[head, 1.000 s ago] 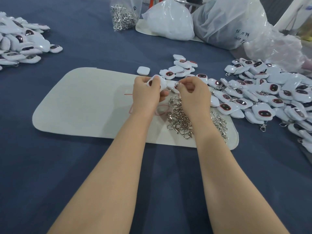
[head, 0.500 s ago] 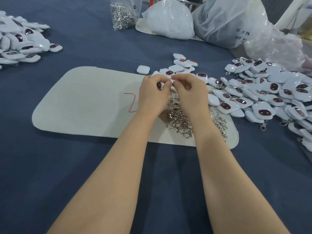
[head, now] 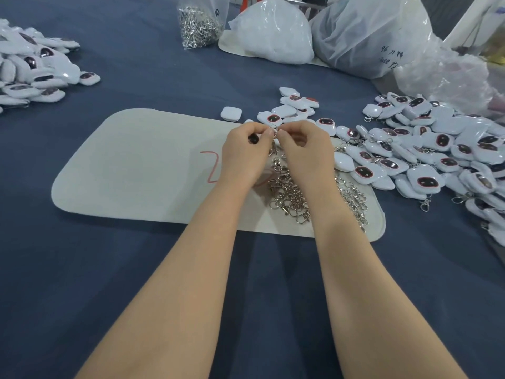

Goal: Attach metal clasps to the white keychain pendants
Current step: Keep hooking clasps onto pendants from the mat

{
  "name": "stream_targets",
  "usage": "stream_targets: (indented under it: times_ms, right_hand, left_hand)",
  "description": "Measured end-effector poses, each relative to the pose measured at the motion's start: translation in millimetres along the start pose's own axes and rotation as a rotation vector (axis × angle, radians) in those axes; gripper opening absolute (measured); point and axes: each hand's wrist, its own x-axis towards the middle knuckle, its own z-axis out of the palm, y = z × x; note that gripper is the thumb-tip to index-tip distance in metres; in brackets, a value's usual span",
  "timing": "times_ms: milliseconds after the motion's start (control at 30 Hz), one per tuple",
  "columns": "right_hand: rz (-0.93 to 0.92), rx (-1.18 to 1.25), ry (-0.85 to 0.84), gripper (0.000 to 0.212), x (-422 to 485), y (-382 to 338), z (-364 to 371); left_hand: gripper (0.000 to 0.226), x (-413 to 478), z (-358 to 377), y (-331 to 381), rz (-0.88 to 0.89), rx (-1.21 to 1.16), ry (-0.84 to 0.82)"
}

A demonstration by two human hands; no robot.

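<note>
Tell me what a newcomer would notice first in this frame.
The left hand and right hand meet over the pale mat at centre, working a metal clasp onto a white pendant that the left hand grips. A pile of loose clasps lies on the mat beneath them, and a wide heap of pendants covers the blue cloth to the right, with a smaller heap far left.

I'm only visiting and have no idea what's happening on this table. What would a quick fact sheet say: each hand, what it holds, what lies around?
Left hand: grips a white pendant, mostly hidden by fingers
Right hand: pinches a metal clasp that hangs between the hands
Loose clasps: heaped on the pale mat
Right pile: pendants, some with clasps on
Left pile: more pendants
Bag of clasps: at the far side
</note>
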Motion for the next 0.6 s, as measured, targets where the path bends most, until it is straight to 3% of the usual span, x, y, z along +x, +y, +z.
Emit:
stream_targets:
  times_ms: [267,600]
  right_hand:
    - [-0.083,-0.039,0.021,0.01,-3.8,-0.9,2.0]
    - [-0.137,-0.071,0.027,0.018,-6.1,-2.1,3.5]
  left_hand:
    - [0.015,1.1,3.4,-5.2,0.11,0.242,0.011]
    - [0.012,0.3,5.4,-6.1,0.207,0.291,0.063]
